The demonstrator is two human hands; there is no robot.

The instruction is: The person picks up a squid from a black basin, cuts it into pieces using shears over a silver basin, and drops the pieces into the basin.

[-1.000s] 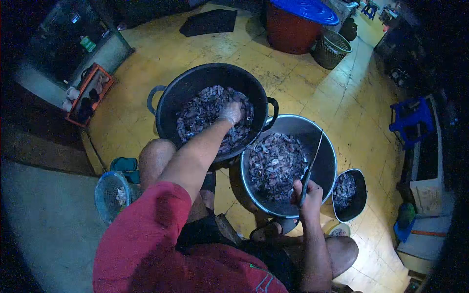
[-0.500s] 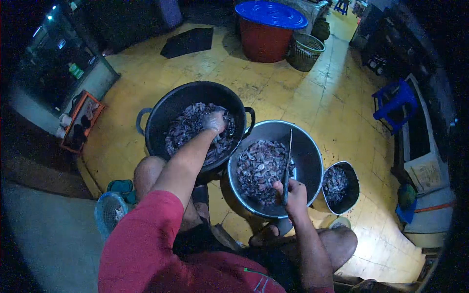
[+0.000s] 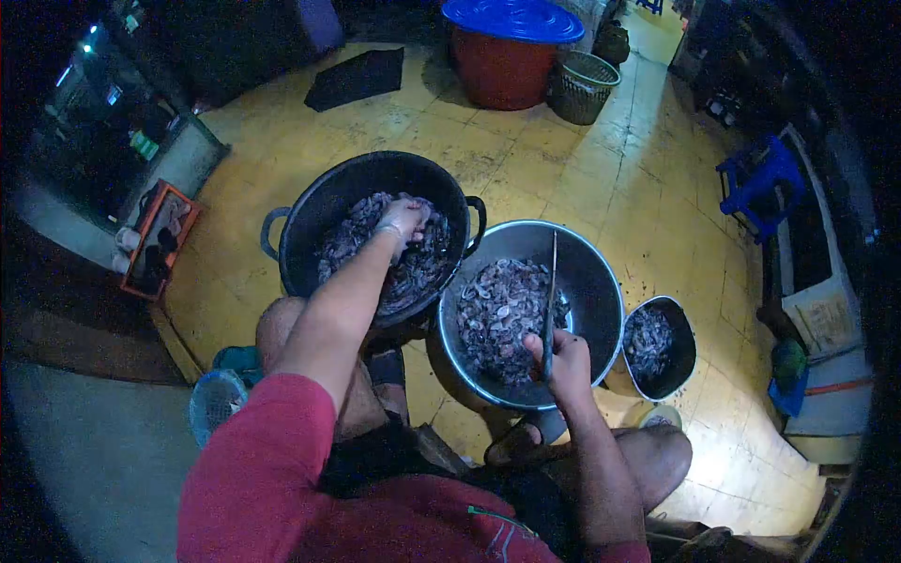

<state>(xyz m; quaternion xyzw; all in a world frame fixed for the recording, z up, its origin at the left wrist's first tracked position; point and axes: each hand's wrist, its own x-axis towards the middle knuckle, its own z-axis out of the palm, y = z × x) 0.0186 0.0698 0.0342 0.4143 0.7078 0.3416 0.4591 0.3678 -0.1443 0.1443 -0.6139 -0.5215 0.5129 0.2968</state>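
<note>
My left hand [image 3: 404,218], which seems to wear a thin clear glove, is over the pile of small greyish seafood pieces [image 3: 375,267] in the black two-handled tub [image 3: 314,211]. Its fingers are curled together; what they hold is too small to make out. My right hand [image 3: 566,366] grips a long thin knife [image 3: 552,296], its blade pointing up and away over the large metal basin [image 3: 596,277]. More seafood pieces [image 3: 502,314] lie in the left part of this basin, under and beside the blade.
A smaller container [image 3: 678,366] with pieces stands right of the basin. Farther off are a red tub [image 3: 497,75] with a blue lid, a woven basket [image 3: 584,89] and a blue stool [image 3: 765,188]. A light blue basket [image 3: 214,403] and orange rack [image 3: 155,244] stand left.
My left hand has shifted slightly left and shows more of itself above the pile. My right hand still holds the knife upright over the basin. The view has tilted slightly.
</note>
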